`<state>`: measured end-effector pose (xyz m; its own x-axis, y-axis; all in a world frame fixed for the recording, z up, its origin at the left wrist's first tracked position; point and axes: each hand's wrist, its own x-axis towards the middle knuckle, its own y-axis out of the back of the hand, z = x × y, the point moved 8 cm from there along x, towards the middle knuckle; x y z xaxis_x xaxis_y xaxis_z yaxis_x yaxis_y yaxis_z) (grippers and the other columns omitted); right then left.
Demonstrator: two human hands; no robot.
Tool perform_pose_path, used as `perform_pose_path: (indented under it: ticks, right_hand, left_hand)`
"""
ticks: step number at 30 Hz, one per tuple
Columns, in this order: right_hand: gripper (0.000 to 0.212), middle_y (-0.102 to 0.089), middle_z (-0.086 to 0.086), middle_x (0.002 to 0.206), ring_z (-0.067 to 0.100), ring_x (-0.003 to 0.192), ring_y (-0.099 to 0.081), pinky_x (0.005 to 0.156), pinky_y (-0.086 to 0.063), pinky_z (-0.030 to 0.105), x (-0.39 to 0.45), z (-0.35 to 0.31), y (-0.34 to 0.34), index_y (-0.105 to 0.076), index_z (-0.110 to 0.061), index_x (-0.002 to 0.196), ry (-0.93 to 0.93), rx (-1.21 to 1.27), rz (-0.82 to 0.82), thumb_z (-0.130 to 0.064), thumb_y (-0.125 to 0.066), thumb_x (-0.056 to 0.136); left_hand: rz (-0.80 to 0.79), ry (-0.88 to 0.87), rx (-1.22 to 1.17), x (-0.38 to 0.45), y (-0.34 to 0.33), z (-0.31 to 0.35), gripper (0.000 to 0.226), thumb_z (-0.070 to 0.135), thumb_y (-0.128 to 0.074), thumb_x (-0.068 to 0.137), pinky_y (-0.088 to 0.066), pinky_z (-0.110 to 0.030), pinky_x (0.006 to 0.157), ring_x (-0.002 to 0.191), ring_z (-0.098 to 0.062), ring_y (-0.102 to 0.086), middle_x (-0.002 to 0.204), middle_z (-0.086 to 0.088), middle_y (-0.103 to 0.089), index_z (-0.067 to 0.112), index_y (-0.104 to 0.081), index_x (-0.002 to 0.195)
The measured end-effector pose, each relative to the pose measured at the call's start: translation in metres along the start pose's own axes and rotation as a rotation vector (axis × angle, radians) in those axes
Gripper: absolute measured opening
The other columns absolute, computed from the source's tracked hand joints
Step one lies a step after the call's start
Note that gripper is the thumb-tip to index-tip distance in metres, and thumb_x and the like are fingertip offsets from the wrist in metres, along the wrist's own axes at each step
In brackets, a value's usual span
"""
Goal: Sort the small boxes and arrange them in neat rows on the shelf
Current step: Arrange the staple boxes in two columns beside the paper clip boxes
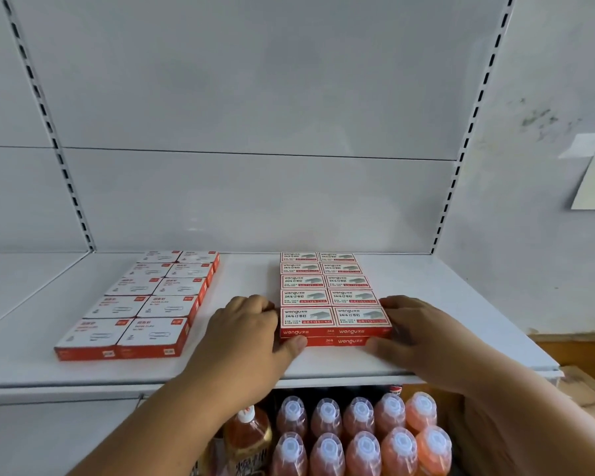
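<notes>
Both hands sit either side of the staple boxes (334,297), a red-and-white block two cols wide, five rows deep, at least two layers high at the front, on the white shelf (248,364) right of centre. Left hand (246,329) cups the block's front-left corner: fingers curled vs. the left side, thumb laid along the lower front edge. Right hand (411,333) mirrors it at the front-right corner, fingers bent onto the right side, thumb on the front face low down. So the hands are apart, w/ the block squeezed between them; nothing lifted, boxes flat on the shelf. Both forearms come up from the bottom of the view, angled inward, wrists roughly level w/ the shelf lip. Well to the left, apart from the hands, the paper clip boxes (145,304) lie in two cols, five rows. Below the shelf: rows of orange bottles (361,438) w/ white caps.
</notes>
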<state>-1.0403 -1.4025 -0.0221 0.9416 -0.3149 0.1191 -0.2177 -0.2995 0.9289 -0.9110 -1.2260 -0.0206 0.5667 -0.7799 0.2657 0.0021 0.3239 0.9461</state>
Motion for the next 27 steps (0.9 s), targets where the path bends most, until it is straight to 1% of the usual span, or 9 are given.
perform_pose_path:
  ticks: [3,7,11,15,17,20,21,24,27]
  right_hand:
    - [0.035,-0.054,-0.030,0.125,-0.006,0.115,-0.049,0.101,-0.041,0.025,-0.004,0.001,0.004,-0.060,-0.050,0.122,-0.015,0.052,0.052,-0.058,-0.051,0.089]
    - [0.031,-0.053,-0.033,0.127,-0.004,0.116,-0.049,0.100,-0.042,0.027,-0.004,-0.003,0.000,-0.060,-0.049,0.123,0.019,0.028,0.035,-0.049,-0.049,0.095]
    - [0.031,-0.052,-0.034,0.127,-0.004,0.115,-0.049,0.100,-0.043,0.027,-0.003,-0.005,-0.002,-0.057,-0.051,0.125,0.033,0.021,0.036,-0.049,-0.046,0.096]
    - [0.032,-0.053,-0.033,0.126,-0.005,0.114,-0.049,0.100,-0.043,0.027,-0.004,-0.006,-0.002,-0.059,-0.047,0.126,0.018,0.009,0.035,-0.050,-0.045,0.097]
    - [0.031,-0.053,-0.033,0.126,-0.006,0.112,-0.050,0.098,-0.043,0.023,-0.004,-0.006,-0.001,-0.060,-0.046,0.125,0.002,0.010,0.029,-0.049,-0.047,0.097]
    - [0.031,-0.053,-0.032,0.128,-0.006,0.113,-0.052,0.089,-0.039,0.008,-0.005,-0.005,0.001,-0.062,-0.046,0.122,-0.048,0.037,0.016,-0.050,-0.053,0.093]
    - [0.037,-0.050,-0.030,0.134,-0.004,0.118,-0.051,0.092,-0.037,0.007,-0.005,-0.003,0.003,-0.060,-0.045,0.126,-0.077,0.039,0.033,-0.053,-0.056,0.090]
    - [0.078,-0.033,-0.020,0.152,0.004,0.136,-0.038,0.107,-0.031,0.021,-0.006,0.001,0.017,-0.036,-0.034,0.148,-0.159,-0.012,0.134,-0.065,-0.059,0.080]
    - [0.081,-0.022,-0.023,0.157,0.004,0.143,-0.027,0.115,-0.027,0.028,-0.002,-0.019,0.025,-0.027,-0.039,0.151,-0.051,-0.089,0.141,-0.068,-0.055,0.081]
  left_hand:
    - [-0.002,0.008,-0.006,-0.001,0.000,-0.003,0.053,0.069,-0.035,0.091,-0.036,-0.029,0.103,0.121,-0.006,-0.038,0.130,0.023,-0.047,0.042,-0.052,0.134]
    - [-0.003,0.006,0.008,-0.002,-0.002,-0.003,0.053,0.067,-0.033,0.092,-0.035,-0.030,0.105,0.123,-0.006,-0.036,0.134,0.022,-0.046,0.041,-0.052,0.135]
    - [-0.012,0.004,0.019,-0.001,-0.003,-0.003,0.053,0.066,-0.032,0.093,-0.034,-0.030,0.105,0.124,-0.007,-0.035,0.136,0.021,-0.044,0.042,-0.050,0.136]
    - [-0.014,0.004,0.022,-0.001,-0.004,-0.003,0.053,0.066,-0.032,0.094,-0.034,-0.031,0.106,0.124,-0.007,-0.035,0.136,0.021,-0.044,0.042,-0.050,0.137]
    - [-0.009,0.002,0.030,-0.001,-0.005,-0.003,0.053,0.067,-0.031,0.093,-0.034,-0.031,0.105,0.124,-0.007,-0.035,0.135,0.021,-0.044,0.041,-0.050,0.136]
    - [0.000,0.004,0.006,-0.002,-0.002,-0.003,0.054,0.068,-0.033,0.092,-0.035,-0.031,0.105,0.124,-0.006,-0.036,0.135,0.022,-0.045,0.042,-0.052,0.135]
    - [0.007,0.010,-0.016,-0.002,0.000,-0.003,0.054,0.069,-0.036,0.091,-0.035,-0.030,0.105,0.124,-0.006,-0.036,0.136,0.022,-0.045,0.042,-0.051,0.135]
    - [0.057,0.038,-0.126,-0.002,0.009,-0.004,0.064,0.069,-0.047,0.086,-0.035,-0.028,0.105,0.127,-0.007,-0.039,0.141,0.018,-0.041,0.042,-0.034,0.143]
    - [0.051,-0.046,-0.203,0.001,0.015,0.007,0.072,0.059,-0.049,0.091,-0.023,-0.027,0.115,0.141,-0.004,-0.024,0.155,0.021,-0.023,0.042,-0.015,0.153]
